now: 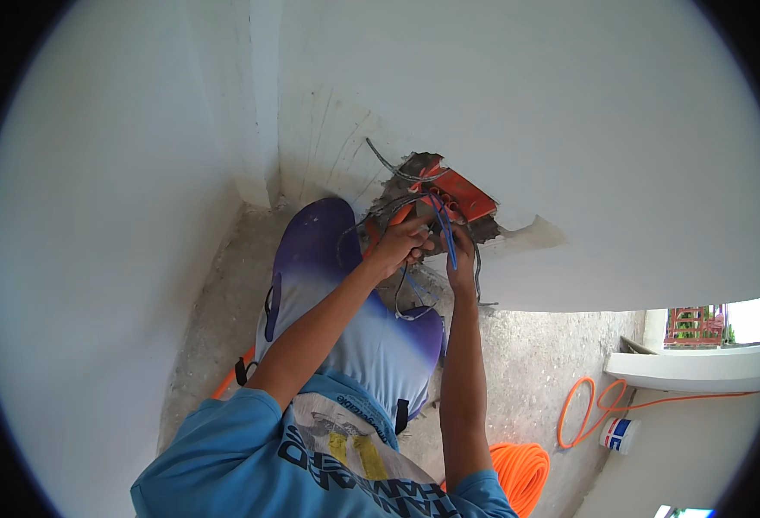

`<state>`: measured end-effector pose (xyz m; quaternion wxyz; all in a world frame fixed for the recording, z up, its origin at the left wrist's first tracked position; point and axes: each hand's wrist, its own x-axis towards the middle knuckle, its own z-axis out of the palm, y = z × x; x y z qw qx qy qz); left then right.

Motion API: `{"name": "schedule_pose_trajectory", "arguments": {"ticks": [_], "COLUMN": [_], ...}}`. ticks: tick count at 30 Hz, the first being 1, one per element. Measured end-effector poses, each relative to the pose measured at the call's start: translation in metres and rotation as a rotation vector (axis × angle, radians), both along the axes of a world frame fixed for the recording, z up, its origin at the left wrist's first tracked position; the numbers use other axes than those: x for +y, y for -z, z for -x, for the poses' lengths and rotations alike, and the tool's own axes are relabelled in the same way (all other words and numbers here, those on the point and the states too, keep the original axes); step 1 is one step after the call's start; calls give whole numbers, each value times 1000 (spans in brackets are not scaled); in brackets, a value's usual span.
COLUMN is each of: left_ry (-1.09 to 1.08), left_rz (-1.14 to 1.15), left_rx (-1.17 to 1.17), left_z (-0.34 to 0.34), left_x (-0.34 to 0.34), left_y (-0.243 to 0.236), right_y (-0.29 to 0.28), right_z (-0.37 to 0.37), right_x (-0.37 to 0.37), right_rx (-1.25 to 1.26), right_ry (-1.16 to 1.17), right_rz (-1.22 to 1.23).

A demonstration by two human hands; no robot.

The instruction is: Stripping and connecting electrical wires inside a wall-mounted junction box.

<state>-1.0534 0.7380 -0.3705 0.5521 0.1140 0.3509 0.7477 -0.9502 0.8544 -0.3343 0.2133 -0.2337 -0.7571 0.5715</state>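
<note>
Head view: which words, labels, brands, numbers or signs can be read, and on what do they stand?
Shirt: large dark lettering and smaller print; wording not copied out here.
Bucket: label with blue and red patches; any print too small to read.
Blue wires, orange box: no print can be made out.

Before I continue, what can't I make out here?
Head view:
What the left hand may hold: hidden by the hand itself.
Whether the right hand grips the blue wires: too small, overlapping.
Inside the red box: partly behind wires.
Bottom of the orange coil: cut off by the lower edge.
</note>
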Motion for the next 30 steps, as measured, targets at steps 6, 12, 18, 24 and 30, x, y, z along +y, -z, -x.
{"name": "schedule_pose_trajectory", "arguments": {"ticks": [6, 12, 18, 24, 30], "left_ry": [-66, -214, -486, -714, -932], "left_rz": [71, 82, 97, 187, 78], "left_rx": [76, 167, 703, 753, 436], "left_z": [-3, -11, -30, -52, -84], "left_x": [3, 9, 21, 35, 53], "left_y": [3, 12, 17, 49, 10], "right_y": [1, 9, 10, 1, 8], "right_z": [0, -4, 0, 3, -10], "right_x": [0, 6, 1, -26, -1], "right_rx": [29, 0, 183, 227, 237], "right_ry": [23, 22, 72, 106, 26], "right_rz": [-10, 99, 297, 162, 145]}}
